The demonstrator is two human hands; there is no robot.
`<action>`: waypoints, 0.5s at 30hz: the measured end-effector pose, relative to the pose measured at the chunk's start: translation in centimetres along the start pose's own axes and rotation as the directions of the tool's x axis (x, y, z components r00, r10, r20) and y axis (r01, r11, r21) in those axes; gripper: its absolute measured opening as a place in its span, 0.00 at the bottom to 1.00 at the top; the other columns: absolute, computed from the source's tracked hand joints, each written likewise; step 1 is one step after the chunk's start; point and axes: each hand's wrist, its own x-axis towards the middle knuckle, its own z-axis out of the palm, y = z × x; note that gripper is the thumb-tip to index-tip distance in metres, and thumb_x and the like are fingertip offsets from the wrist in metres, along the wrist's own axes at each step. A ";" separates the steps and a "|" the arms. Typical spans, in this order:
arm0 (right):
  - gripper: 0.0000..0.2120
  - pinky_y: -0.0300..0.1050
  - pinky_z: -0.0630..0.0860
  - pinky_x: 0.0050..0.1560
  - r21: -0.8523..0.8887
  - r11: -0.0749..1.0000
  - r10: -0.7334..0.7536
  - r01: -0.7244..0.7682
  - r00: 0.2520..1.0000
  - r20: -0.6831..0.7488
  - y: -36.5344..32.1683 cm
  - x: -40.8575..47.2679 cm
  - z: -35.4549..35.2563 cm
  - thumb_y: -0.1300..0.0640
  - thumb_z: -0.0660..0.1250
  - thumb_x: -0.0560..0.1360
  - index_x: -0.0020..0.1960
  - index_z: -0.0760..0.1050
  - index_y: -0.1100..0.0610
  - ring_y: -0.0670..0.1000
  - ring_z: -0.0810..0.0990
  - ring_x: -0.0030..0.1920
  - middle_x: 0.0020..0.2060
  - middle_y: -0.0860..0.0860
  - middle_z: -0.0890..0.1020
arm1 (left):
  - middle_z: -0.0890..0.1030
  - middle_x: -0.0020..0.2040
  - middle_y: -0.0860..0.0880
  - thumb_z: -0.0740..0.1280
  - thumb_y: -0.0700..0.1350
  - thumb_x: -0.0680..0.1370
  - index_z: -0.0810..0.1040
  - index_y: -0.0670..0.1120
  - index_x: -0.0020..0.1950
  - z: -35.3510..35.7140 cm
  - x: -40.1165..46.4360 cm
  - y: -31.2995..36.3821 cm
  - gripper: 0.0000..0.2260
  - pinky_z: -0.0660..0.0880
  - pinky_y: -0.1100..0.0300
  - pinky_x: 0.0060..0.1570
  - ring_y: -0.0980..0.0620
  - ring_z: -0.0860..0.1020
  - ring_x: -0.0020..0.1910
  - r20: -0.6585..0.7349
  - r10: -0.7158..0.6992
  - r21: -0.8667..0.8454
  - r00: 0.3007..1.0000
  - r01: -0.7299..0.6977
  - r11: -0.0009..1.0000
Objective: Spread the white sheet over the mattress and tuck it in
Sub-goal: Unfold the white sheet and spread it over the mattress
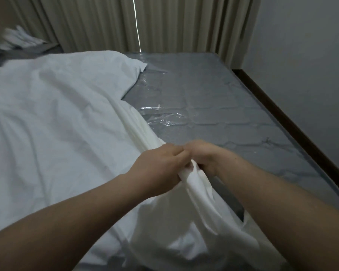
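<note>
The white, creased sheet (53,118) is spread over the mattress's (213,106) left part. Its bunched edge is gripped by the left hand (160,163) and right hand (204,155), side by side.

The sheet (53,122) lies on the left part of the mattress (213,106), its bunched edge running from the far middle toward the near right, where the left hand (157,167) and right hand (204,155) grip it side by side, touching each other. The mattress's right part lies bare, against the wall (305,65) on the right. Curtains (137,24) hang behind the far end of the mattress. A heap of cloth (20,39) lies at the far left, behind the sheet
</note>
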 end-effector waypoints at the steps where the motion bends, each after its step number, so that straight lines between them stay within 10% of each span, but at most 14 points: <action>1: 0.06 0.51 0.81 0.39 -0.035 0.998 -0.061 0.060 0.997 -0.038 -0.1 -0.1 0.0 0.66 0.66 0.75 0.45 0.82 0.60 0.59 0.84 0.38 0.39 0.59 0.84 | 0.75 0.53 0.53 0.61 0.54 0.76 0.75 0.51 0.60 0.2 -0.4 0.1 0.14 0.72 0.55 0.32 0.47 0.75 0.50 0.035 -0.052 -0.013 0.998 0.052 0.999; 7: 0.10 0.49 0.75 0.42 -0.843 0.537 -0.453 -0.040 0.829 -0.327 -2.2 -3.2 -8.2 0.57 0.60 0.80 0.45 0.79 0.57 0.58 0.79 0.42 0.46 0.58 0.84 | 0.69 0.70 0.51 0.65 0.62 0.79 0.70 0.53 0.71 1.5 -1.2 -0.5 0.24 0.76 0.50 0.56 0.45 0.74 0.65 0.459 -0.249 0.008 0.853 0.276 0.961; 13: 0.16 0.55 0.72 0.50 -0.649 0.754 -0.624 -0.099 0.198 -0.756 -2.1 -11.4 -19.3 0.52 0.56 0.83 0.61 0.76 0.58 0.67 0.79 0.55 0.56 0.64 0.81 | 0.78 0.53 0.49 0.56 0.58 0.83 0.74 0.51 0.53 1.9 -2.5 -0.5 0.13 0.72 0.53 0.44 0.43 0.78 0.53 0.479 -0.275 0.124 0.834 0.246 0.961; 15: 0.16 0.53 0.70 0.50 -0.569 0.822 -0.554 -0.027 0.194 -0.810 -0.7 -11.4 -19.4 0.49 0.56 0.84 0.65 0.73 0.57 0.65 0.78 0.57 0.60 0.62 0.80 | 0.80 0.54 0.49 0.54 0.55 0.85 0.73 0.51 0.55 1.6 -2.6 -0.5 0.12 0.71 0.53 0.43 0.44 0.79 0.52 0.526 -0.271 0.158 0.807 0.220 0.963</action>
